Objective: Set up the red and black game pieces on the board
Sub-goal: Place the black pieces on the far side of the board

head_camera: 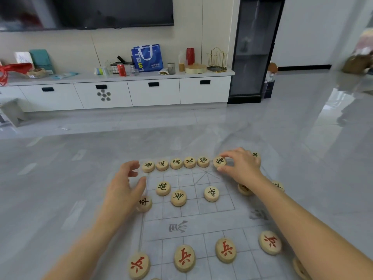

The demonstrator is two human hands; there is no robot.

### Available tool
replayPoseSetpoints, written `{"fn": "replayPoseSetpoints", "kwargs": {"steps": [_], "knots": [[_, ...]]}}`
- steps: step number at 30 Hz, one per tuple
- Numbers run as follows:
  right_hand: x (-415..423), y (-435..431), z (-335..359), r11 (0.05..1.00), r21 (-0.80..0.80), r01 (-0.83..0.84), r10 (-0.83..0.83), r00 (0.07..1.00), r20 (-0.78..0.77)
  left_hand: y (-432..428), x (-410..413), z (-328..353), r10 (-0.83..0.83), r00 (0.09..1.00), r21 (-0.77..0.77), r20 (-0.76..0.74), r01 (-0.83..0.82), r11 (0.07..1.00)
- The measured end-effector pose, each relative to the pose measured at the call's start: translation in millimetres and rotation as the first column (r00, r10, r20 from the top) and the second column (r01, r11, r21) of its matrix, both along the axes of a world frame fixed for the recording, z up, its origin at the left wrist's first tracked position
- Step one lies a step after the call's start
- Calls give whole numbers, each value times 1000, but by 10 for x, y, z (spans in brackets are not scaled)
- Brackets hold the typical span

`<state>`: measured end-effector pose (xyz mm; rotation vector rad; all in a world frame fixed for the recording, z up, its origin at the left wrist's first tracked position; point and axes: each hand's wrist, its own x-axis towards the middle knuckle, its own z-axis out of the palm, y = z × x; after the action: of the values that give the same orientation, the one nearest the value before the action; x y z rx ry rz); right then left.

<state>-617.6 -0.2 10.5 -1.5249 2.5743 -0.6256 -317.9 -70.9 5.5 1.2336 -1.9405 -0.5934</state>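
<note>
Four red pieces (184, 258), two hands (124, 188) (241, 168)

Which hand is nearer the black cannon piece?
Left. The left hand is just left of the black cannon piece; the right hand pinches a back-row piece farther right.

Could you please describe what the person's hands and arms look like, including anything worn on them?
Both are bare. The left hand and the right hand wear no gloves, rings, watch or bracelet, and no sleeve shows on either arm up to the picture's edge.
</note>
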Motion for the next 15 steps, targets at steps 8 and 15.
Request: {"fn": "replayPoseSetpoints", "kwargs": {"steps": [8,15], "knots": [[-200,-64,-50,994,35,101,-99,993,-64,-63,300,-124,110,993,50,34,-112,993],[-272,-120,-88,990,72,124,-119,990,-70,-34,398,-130,170,973,119,158,-190,975]]}}
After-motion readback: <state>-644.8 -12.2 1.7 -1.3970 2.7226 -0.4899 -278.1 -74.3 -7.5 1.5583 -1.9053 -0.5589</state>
